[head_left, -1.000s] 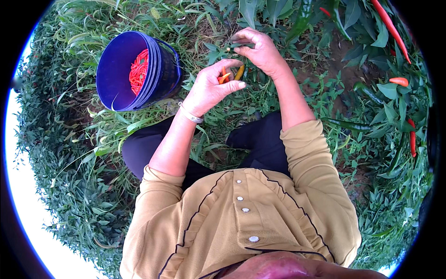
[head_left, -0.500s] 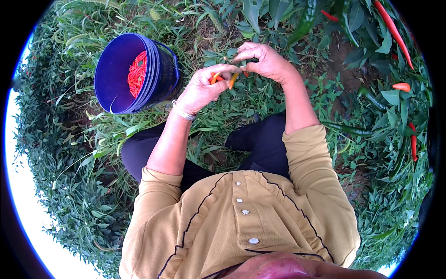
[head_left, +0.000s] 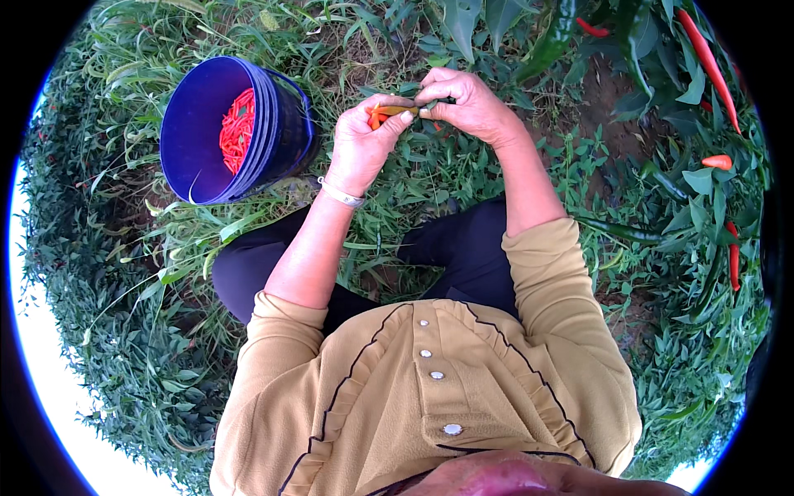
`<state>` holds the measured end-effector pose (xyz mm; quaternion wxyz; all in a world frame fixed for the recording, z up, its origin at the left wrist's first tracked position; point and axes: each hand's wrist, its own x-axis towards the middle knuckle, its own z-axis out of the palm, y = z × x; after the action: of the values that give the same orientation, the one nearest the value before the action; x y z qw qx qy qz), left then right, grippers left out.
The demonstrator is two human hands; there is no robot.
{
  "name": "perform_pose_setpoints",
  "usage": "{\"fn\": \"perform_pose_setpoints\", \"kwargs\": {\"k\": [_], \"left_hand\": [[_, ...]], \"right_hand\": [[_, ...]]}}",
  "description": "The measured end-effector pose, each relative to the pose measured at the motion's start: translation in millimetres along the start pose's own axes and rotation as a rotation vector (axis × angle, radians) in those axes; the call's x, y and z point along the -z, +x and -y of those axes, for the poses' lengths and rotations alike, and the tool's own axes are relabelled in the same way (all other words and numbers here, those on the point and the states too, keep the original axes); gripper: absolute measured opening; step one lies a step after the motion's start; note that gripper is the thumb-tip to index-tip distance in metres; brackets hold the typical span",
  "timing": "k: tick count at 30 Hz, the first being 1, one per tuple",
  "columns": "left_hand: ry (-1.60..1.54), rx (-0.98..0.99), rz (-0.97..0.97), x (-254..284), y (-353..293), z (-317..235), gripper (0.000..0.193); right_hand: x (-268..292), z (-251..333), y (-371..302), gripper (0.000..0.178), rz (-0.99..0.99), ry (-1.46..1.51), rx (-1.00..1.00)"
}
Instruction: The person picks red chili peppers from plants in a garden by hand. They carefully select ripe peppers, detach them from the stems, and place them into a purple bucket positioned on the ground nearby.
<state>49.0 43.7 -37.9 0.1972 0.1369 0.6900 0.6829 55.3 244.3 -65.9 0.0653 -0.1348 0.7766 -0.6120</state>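
Note:
My left hand [head_left: 361, 147], with a white bracelet at its wrist, is closed around a few orange chili peppers [head_left: 392, 111]. One of them, orange-brown, points across toward my right hand [head_left: 473, 106]. The fingertips of that hand pinch at its green stem end, almost touching the left fingers. Just what lies between the right fingertips is partly hidden. Off to the left of both hands, a blue bucket [head_left: 283, 124] tilts among the weeds with a heap of red chili peppers [head_left: 237, 132] inside.
Pepper plants at the right bear a long red chili [head_left: 710, 68], an orange one [head_left: 717, 162] and a lower red one [head_left: 734, 256]. A green chili [head_left: 622, 230] hangs beside my right forearm. Grassy weeds [head_left: 347, 45] grow round the bucket; my dark-trousered legs [head_left: 467, 256] are folded below my hands.
The left hand has turned and risen slightly, bringing an orange chili level between both hands. My right fingers have closed in on its stem end. The bucket appears slightly further left.

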Motion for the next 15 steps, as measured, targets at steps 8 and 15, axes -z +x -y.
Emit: {"fn": "perform_pose_setpoints", "kwargs": {"k": [8, 15], "left_hand": [[0.627, -0.469, 0.015, -21.4, -11.1, -8.1, 0.022], [0.85, -0.298, 0.082, -15.0, -5.7, 0.5, 0.024]], "right_hand": [[-12.9, 9.1, 4.3, 0.008, -0.169, -0.233, -0.005], [-0.5, -7.6, 4.4, 0.014, -0.049, -0.07, -0.035]]}}
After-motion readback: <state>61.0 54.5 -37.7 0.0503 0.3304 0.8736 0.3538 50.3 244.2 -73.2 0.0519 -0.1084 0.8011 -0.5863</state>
